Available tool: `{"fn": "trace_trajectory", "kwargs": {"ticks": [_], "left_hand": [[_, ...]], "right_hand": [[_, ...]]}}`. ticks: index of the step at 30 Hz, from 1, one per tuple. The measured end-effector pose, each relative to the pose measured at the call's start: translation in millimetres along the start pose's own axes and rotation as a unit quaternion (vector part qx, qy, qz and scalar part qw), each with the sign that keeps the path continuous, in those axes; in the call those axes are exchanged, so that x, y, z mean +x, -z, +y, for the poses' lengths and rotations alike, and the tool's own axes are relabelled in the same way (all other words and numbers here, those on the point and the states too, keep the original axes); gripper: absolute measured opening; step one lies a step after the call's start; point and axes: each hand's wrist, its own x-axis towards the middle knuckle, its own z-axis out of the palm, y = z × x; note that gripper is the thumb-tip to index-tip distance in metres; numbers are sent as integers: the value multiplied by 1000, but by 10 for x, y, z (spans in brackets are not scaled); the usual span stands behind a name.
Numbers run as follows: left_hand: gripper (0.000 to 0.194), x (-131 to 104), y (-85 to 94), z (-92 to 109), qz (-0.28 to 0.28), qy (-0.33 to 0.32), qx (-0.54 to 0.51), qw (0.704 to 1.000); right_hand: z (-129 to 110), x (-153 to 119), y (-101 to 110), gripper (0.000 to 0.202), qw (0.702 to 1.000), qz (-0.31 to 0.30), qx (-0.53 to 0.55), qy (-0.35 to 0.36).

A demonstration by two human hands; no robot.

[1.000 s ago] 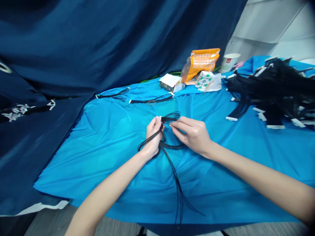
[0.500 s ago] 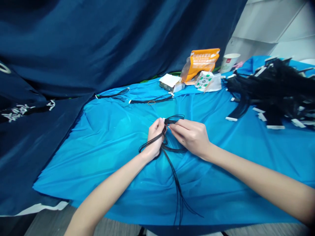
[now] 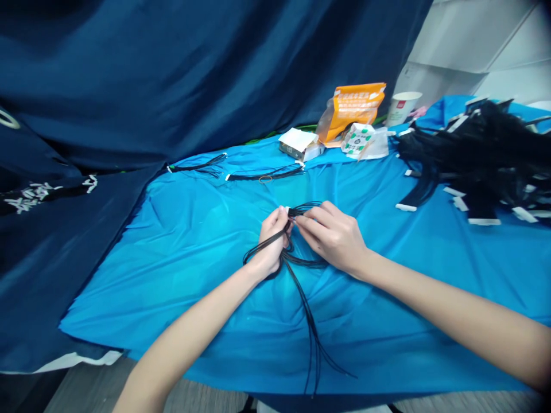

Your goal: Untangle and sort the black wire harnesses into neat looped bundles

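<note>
My left hand point(image 3: 272, 241) is closed around a bundle of thin black wires point(image 3: 305, 298), with a small white connector point(image 3: 287, 210) at its thumb tip. Some wires loop over the back of that hand; others hang toward the front of the blue cloth and fan out at their ends. Just right of the connector, my right hand point(image 3: 331, 232) pinches at the wires with thumb and fingertips. A loop of wire passes below both hands. What exactly lies between the right fingertips is too small to make out.
A big heap of black ribbon-like cables with white connectors point(image 3: 486, 160) lies at right. Two wire bundles point(image 3: 267, 175) rest on the blue cloth point(image 3: 193, 246) farther back. Behind stand a small box point(image 3: 300, 143), an orange pouch point(image 3: 353, 112), a green-and-white packet point(image 3: 358, 140) and a paper cup point(image 3: 402, 108).
My right hand's fingers have shifted slightly at the wires, its knuckles a little higher. The left hand and the bundle stay in nearly the same place.
</note>
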Motion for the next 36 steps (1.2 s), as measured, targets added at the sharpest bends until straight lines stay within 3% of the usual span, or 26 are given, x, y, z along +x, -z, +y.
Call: {"fn": "trace_trajectory", "kwargs": {"ticks": [3,6,9,13,23,26,28,30,33,36], "left_hand": [[44,32,44,14,13,18,-38,999],[46,64,94,35,13,39,-74,996],[46,82,124,58,26,59,-78,995],[45,83,127,67,39,77,-84,993],[45,74,106,63,50,96,-87,990],[45,77,100,54,53,75,-76,993],[46,79,99,45,55,56,-66,995],[46,78,98,35,57,40,-51,996],[46,73,96,20,60,22,-32,997],[46,64,87,5,69,25,-18,997]], "right_hand": [[0,13,35,14,999,30,19,30],[-20,17,66,13,985,54,71,150],[-48,6,57,15,962,31,112,247],[-65,-13,22,18,957,-11,119,265],[-51,-32,-18,16,950,8,98,297],[-55,-44,-43,16,957,1,156,244],[-66,-41,-50,14,955,-10,244,166],[-77,-24,-42,12,933,-28,351,70],[-60,19,-11,10,856,-59,503,-100],[37,66,17,9,735,-40,616,-283]]}}
